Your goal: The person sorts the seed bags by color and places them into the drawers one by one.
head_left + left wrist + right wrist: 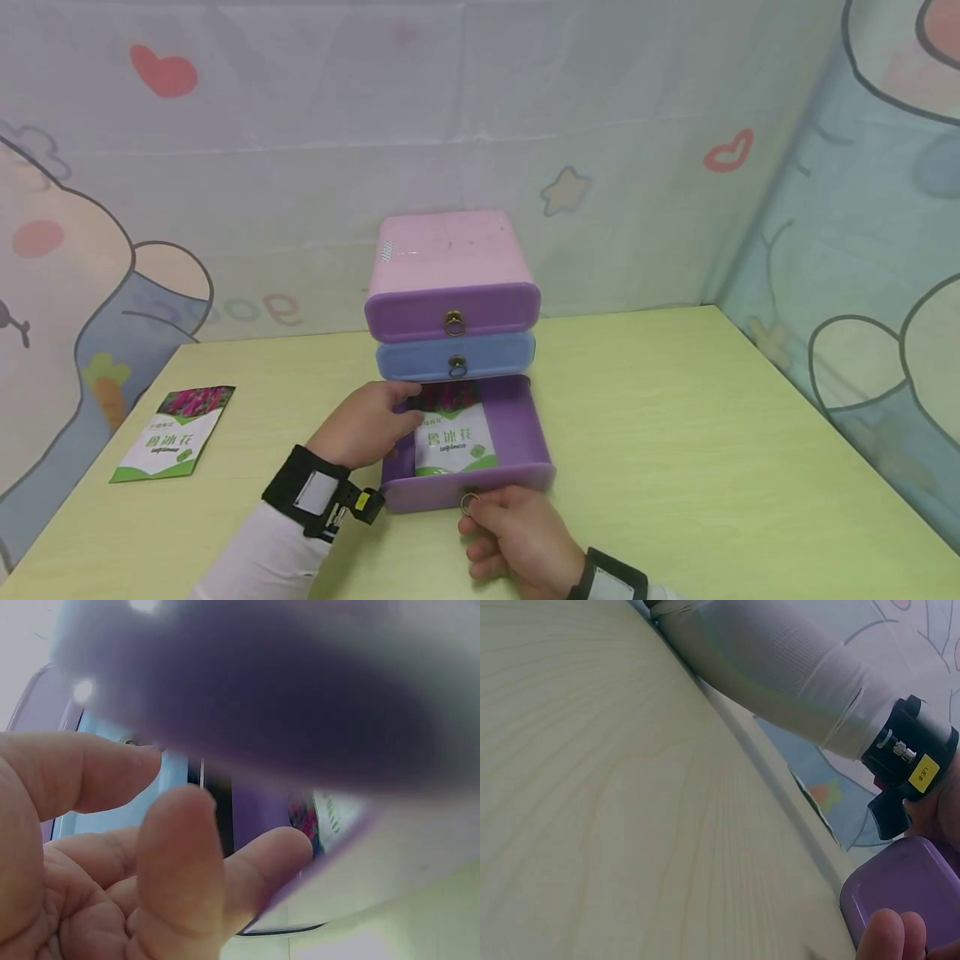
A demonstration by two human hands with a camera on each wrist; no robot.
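Observation:
A three-drawer box (450, 250) has a pink top, and its lowest purple drawer (525, 429) is pulled out. Inside that drawer lies a white and green packet (453, 437) with a flower picture, close to the left wall. My left hand (375, 425) reaches over the drawer's left side, fingertips at the packet's upper left edge; in the left wrist view its fingers (180, 855) are loosely bent with nothing pinched between them. At the drawer's front, my right hand (525, 533) pinches the small metal ring pull (468, 503) between thumb and finger.
A second, matching packet (172, 433) lies on the table (675, 458) to the left. Above the pulled-out drawer, the blue drawer (495, 354) and upper purple drawer (405, 317) are closed. A cartoon-printed cloth (300, 167) hangs behind the table.

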